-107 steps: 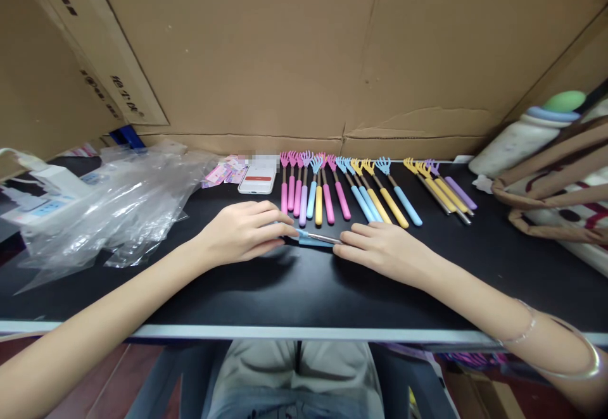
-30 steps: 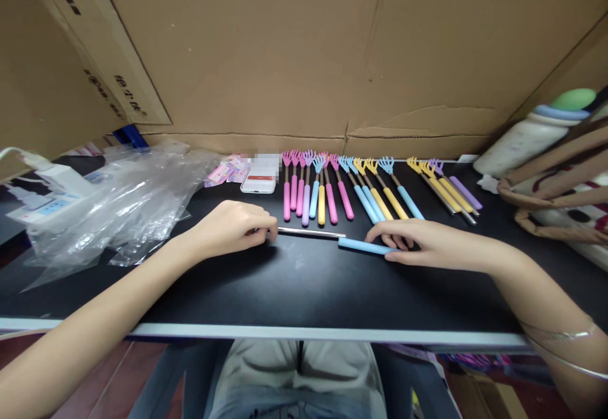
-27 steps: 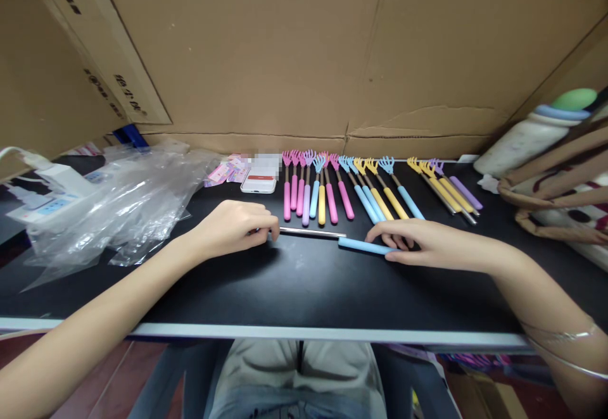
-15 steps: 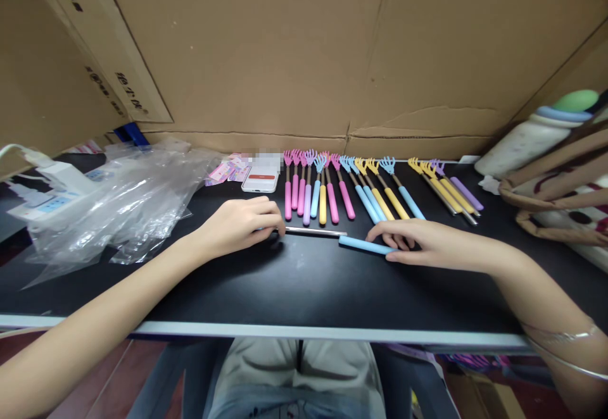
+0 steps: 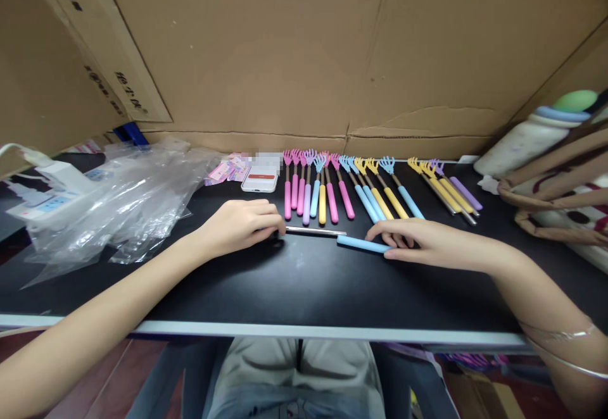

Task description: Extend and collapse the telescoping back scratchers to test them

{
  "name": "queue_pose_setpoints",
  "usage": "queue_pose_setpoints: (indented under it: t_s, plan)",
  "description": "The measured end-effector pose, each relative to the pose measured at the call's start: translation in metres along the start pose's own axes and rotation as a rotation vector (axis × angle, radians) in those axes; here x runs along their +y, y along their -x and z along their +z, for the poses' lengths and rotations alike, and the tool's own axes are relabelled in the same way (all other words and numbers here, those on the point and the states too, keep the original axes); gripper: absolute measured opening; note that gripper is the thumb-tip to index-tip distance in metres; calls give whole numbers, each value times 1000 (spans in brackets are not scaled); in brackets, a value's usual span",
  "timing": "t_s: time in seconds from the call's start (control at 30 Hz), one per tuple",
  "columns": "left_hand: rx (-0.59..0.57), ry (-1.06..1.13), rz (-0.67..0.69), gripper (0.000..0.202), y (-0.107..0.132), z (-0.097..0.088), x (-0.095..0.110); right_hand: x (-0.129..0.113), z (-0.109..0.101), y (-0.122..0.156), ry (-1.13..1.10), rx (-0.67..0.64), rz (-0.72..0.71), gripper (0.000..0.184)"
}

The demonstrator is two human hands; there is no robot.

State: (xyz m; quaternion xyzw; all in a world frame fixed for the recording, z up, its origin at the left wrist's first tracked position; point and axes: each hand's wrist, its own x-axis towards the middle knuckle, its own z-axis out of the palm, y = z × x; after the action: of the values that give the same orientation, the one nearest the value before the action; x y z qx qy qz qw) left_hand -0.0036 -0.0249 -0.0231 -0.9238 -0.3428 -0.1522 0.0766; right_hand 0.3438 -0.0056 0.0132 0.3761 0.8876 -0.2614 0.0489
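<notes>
Two hands: both on one blue back scratcher, which lies drawn out on the black table.
Left hand: fingers curled together over the metal rod's end; the head is hidden beneath them.
Right hand: fingers loosely bent, pinching the blue handle's far end.
Behind the blue back scratcher: row of back scratchers in pink, lilac, blue and yellow; white phone.
Left of it: clear plastic bags.
Change: 3.6 s ago it was collapsed with the hands close together; now it is extended and the hands are well apart.

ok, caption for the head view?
Left hand and right hand hold an extended blue back scratcher flat on the black table.
</notes>
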Motion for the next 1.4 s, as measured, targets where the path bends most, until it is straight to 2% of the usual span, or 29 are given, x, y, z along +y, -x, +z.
queue_pose_setpoints:
  t_s: [0.33,0.6,1.4]
  plan:
    - [6,-3,-10,24,0,2,1,2,2,-1,-35,25,19,39]
    - [-72,28,-49,21,0,4,-3,3,3,-2,-37,22,24,39]
    - [-34,0,-57,23,0,0,0,1,2,0,-34,23,27,39]
